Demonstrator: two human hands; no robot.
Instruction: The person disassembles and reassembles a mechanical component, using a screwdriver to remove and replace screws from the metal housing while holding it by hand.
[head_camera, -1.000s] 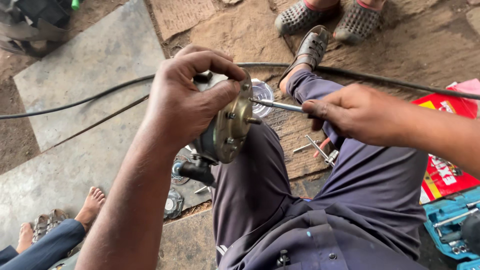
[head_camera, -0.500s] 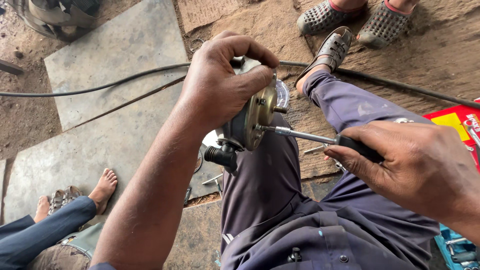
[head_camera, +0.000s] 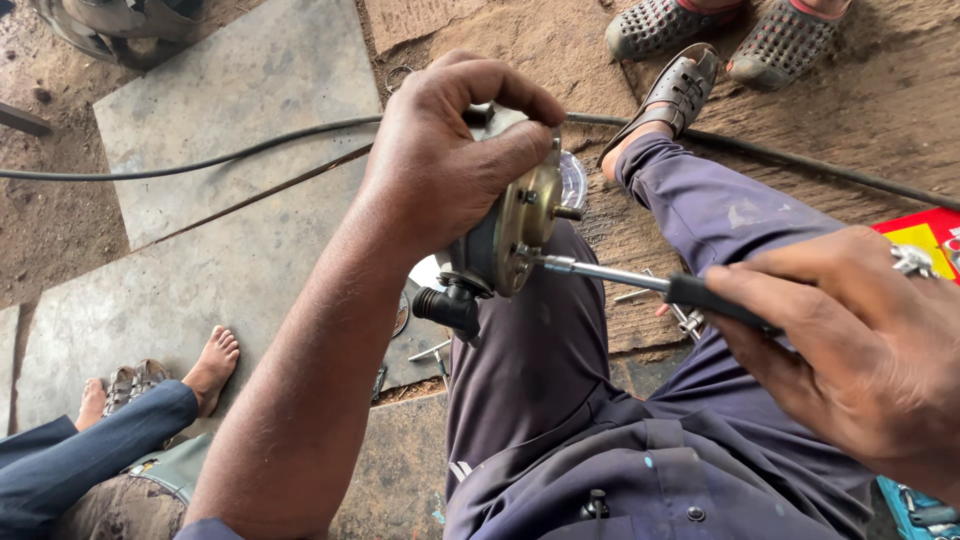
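Note:
My left hand (head_camera: 440, 160) grips a round brass-coloured metal part (head_camera: 505, 235) with a black nozzle at its lower end, held above my left knee. My right hand (head_camera: 850, 340) holds a screwdriver (head_camera: 640, 280) by its black handle. The steel shaft points left and its tip sits at a screw on the flat face of the metal part. I am seated, with my legs in purple-grey trousers (head_camera: 560, 400) stretched forward and a sandal (head_camera: 675, 90) on one foot.
A black cable (head_camera: 200, 160) runs across a concrete slab (head_camera: 220, 110). Another person's bare foot (head_camera: 210, 365) and blue trouser leg lie at lower left; two sandalled feet (head_camera: 720, 30) stand at the top. A red box (head_camera: 925, 230) sits right, loose small tools (head_camera: 440, 350) below the part.
The view has shifted slightly. My right hand has drawn nearer and lower, and the screwdriver tip has come down to a lower screw on the part's face. My left hand keeps its grip.

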